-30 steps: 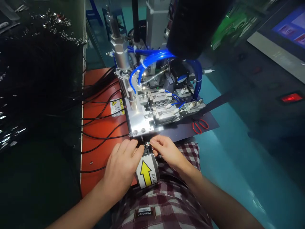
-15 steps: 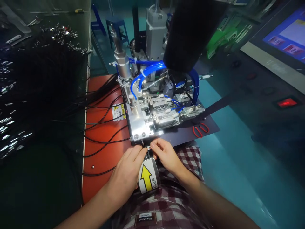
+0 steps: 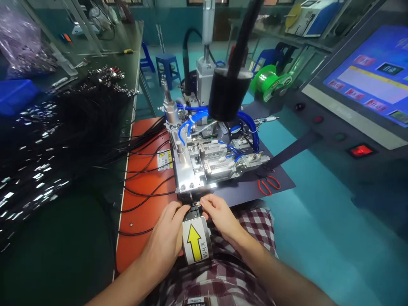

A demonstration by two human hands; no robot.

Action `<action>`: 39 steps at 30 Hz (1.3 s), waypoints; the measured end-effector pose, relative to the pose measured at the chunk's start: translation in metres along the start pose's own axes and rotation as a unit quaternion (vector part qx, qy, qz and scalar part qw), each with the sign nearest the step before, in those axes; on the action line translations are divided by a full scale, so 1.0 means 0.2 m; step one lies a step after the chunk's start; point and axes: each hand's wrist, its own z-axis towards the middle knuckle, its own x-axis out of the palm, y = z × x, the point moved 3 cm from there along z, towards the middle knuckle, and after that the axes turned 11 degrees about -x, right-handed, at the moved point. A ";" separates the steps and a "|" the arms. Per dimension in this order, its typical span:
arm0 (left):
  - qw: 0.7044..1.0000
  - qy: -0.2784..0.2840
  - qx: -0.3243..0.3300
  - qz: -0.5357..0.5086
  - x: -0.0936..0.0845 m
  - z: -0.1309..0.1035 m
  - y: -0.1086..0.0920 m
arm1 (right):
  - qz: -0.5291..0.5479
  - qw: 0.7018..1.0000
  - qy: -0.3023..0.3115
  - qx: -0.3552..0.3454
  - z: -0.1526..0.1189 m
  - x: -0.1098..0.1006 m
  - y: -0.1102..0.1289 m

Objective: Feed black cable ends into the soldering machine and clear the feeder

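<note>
My right hand (image 3: 221, 216) is closed in a pinch at the front of the machine (image 3: 188, 172). At its fingertips shows a small, shiny piece with thin, wire-like ends (image 3: 198, 204), too small to make out fully. On the other side of the black guide block (image 3: 191, 213), my left hand (image 3: 167, 229) has thumb and forefinger drawn together; what lies between them is hidden. Just below the fingers sits a rounded cover (image 3: 195, 240) bearing a yellow arrow.
Black cables (image 3: 149, 195) cross the orange panel (image 3: 137, 250) on the left. Red-handled scissors (image 3: 269, 185) lie on the dark plate (image 3: 283, 182). A large cable bundle (image 3: 79, 106) covers the left bench. At right stands a control screen (image 3: 372, 80); a green spool (image 3: 266, 83) is farther back.
The view has tilted upward, bringing more of the room into sight. My left fingertips have drawn slightly left, away from the small piece; my right hand stays pinched at the guide block.
</note>
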 end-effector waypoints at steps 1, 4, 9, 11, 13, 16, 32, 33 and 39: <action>1.000 -0.020 -0.013 0.010 0.00 -0.04 0.03 | 0.001 1.000 0.000 -0.002 0.00 0.00 0.00; 0.993 -0.062 -0.055 0.082 0.00 -0.17 0.08 | 0.000 1.000 -0.004 -0.007 0.00 0.01 0.02; 0.978 -0.095 -0.046 0.179 0.00 -0.24 0.08 | -0.008 1.000 -0.008 -0.012 0.00 0.00 0.03; 0.975 -0.098 -0.042 0.192 0.00 -0.23 0.08 | -0.011 1.000 -0.015 -0.012 0.00 -0.03 0.03; 0.973 -0.102 -0.040 0.202 -0.01 -0.22 0.07 | -0.010 0.999 -0.031 -0.013 0.01 -0.06 0.02; 0.971 -0.107 -0.039 0.209 -0.02 -0.23 0.07 | -0.006 0.998 -0.056 -0.015 0.00 -0.12 0.02; 0.996 0.005 0.029 0.083 -0.23 -0.03 0.12 | -0.032 0.996 -0.080 -0.001 -0.12 -0.22 0.03; 0.992 0.038 0.094 0.078 -0.23 -0.12 0.10 | -0.039 0.996 -0.082 0.003 -0.13 -0.24 0.03; 0.953 0.113 0.189 0.208 -0.14 -0.59 0.23 | -0.052 0.996 -0.077 0.007 -0.16 -0.26 0.06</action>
